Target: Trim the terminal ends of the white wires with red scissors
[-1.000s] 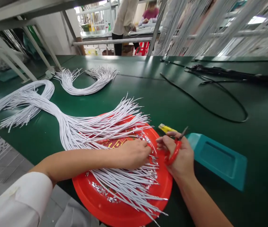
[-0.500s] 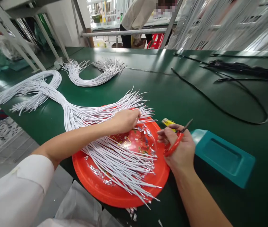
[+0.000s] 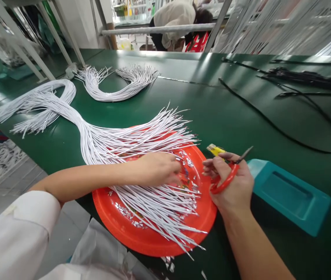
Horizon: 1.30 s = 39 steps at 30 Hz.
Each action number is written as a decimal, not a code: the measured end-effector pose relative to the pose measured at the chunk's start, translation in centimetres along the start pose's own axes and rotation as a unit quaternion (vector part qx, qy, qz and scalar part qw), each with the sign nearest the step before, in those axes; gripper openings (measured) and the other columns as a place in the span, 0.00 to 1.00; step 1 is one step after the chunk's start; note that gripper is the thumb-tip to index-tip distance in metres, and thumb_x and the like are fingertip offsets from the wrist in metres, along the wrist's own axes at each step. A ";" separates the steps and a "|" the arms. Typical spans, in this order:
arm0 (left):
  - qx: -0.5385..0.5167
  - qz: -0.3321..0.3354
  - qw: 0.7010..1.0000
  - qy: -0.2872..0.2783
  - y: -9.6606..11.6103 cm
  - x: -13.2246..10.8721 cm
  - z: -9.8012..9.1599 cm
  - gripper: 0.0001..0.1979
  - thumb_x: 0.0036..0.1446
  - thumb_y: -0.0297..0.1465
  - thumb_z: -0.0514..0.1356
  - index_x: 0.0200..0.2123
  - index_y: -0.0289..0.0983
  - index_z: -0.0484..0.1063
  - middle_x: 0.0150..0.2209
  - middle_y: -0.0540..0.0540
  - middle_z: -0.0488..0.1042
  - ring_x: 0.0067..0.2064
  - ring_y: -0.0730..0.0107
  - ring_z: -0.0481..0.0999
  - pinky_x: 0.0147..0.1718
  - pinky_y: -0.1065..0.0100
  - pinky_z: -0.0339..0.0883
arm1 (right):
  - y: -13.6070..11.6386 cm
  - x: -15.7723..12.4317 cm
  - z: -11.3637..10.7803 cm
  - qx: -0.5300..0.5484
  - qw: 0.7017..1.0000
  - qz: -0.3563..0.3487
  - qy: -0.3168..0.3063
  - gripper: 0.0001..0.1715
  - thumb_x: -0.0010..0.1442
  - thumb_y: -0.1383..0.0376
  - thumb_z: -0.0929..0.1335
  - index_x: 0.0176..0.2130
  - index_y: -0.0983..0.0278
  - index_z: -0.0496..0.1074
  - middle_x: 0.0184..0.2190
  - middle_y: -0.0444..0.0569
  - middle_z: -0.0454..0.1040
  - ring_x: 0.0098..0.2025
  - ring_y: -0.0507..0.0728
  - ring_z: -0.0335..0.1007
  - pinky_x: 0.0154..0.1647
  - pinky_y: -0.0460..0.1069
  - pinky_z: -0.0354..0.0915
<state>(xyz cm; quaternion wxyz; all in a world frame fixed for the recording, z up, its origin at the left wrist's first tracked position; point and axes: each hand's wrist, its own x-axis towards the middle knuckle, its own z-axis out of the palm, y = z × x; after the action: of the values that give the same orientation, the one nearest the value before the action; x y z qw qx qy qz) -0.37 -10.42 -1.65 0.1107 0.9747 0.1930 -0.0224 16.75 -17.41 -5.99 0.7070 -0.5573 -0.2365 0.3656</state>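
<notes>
A long bundle of white cords (image 3: 95,140) fans out in two parts over a round red tray (image 3: 142,247). My left hand (image 3: 161,169) is over the tray between the two parts, fingers curled downward; what they pinch, if anything, is hidden. Beneath it spread the nearer cords (image 3: 159,210), their tips toward the right rim. My right hand (image 3: 235,181) grips red-handled scissors (image 3: 226,179) at the tray's right edge, blades pointing up and right. Small silvery scraps (image 3: 127,214) lie in the tray.
A teal plastic container (image 3: 291,194) sits right of my right hand, a yellow object (image 3: 216,149) just behind it. More white cord bundles (image 3: 113,93) lie at the back left, black cords (image 3: 300,140) at the right. Beyond the green table (image 3: 183,101) a person (image 3: 174,19) bends over.
My left hand has moved from the farther cords toward me, over the nearer ones. My right hand still holds the scissors. The person beyond the table has bent lower.
</notes>
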 end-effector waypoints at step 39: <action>-0.464 -0.139 0.859 0.164 1.3 1.7 2.6 0.15 0.59 0.33 0.51 0.43 0.35 0.75 0.31 0.48 0.76 0.30 0.75 0.70 0.30 0.74 0.60 | 0.7 -1.3 0.3 -0.154 0.985 -0.080 0.013 0.20 0.41 0.59 0.76 0.33 0.62 0.68 0.28 0.46 0.75 0.29 0.55 0.73 0.33 0.50 0.68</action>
<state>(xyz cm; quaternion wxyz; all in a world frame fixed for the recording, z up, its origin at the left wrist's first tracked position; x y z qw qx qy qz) 1.64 -11.53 -4.06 0.5131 0.7630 0.3294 0.2146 15.55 -18.17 -6.49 0.6427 -0.6437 -0.3247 0.2593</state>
